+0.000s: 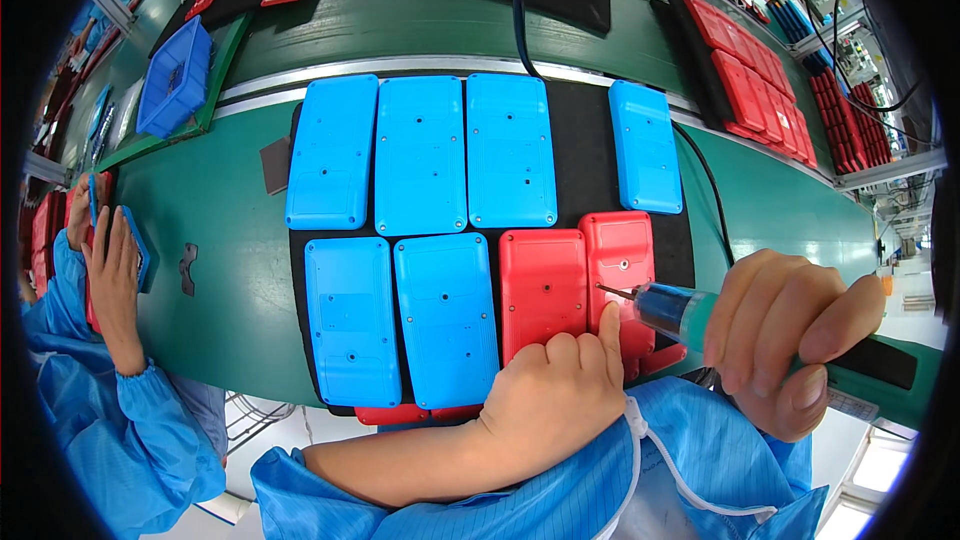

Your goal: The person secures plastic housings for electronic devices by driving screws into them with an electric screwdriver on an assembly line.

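My right hand is wrapped round a green electric screwdriver. Its thin bit reaches the left edge of a red plastic case, close to a screw hole. Low on that same case rests a stretched-out finger of my left hand, while its other fingers curl under. Whatever those curled fingers may hold is hidden. Just left of this case lies a second red case, partly covered by my left hand. Blue cases of the same kind, such as one blue case, are laid out beside and beyond them on a black mat.
A co-worker's hands hold a blue item at the left. Beyond the mat are a blue bin and stacked red cases. A black cable runs along the mat's right side. A small dark bracket lies on the green table.
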The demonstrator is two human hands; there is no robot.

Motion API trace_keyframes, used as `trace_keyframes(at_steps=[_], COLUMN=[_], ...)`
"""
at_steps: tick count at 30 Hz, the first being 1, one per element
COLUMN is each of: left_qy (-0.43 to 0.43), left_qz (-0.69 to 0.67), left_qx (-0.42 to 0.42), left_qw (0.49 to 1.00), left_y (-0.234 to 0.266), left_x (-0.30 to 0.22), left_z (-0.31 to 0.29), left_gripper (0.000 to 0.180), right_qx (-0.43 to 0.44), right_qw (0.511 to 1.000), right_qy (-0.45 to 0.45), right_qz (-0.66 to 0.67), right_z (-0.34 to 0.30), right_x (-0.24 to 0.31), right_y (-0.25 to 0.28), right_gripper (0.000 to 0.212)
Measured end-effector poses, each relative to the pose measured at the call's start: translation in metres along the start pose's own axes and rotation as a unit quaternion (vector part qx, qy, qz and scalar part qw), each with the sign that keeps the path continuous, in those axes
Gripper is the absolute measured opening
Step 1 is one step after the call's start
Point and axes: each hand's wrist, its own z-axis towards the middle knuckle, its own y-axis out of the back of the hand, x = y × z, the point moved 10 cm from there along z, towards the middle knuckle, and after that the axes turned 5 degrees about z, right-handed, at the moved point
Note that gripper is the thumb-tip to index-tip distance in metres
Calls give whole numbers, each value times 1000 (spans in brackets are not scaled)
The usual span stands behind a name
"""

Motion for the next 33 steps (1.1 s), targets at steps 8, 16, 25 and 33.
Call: trace_keyframes(at_steps=[8,16,25,33], left_qy=[9,12,18,-5], left_qz=[-19,-48,-35,-33], left_qx=[-21,-20,-9,9], left_qw=[1000,999,999,999], left_y=[5,5,-1,2], left_x=[2,3,4,0], left_z=[0,-1,-2,-2], left_gripper=[43,42,37,37], right_qx=[191,238,130,97], right_qw=[978,962,989,994], right_qy=[-15,-47,-25,-47], right_qz=[80,125,72,-8], right_z=[15,25,24,22], right_x=[-2,-14,-21,-15], right_y=[-24,-34,-34,-29], right_gripper=[22,23,22,23])
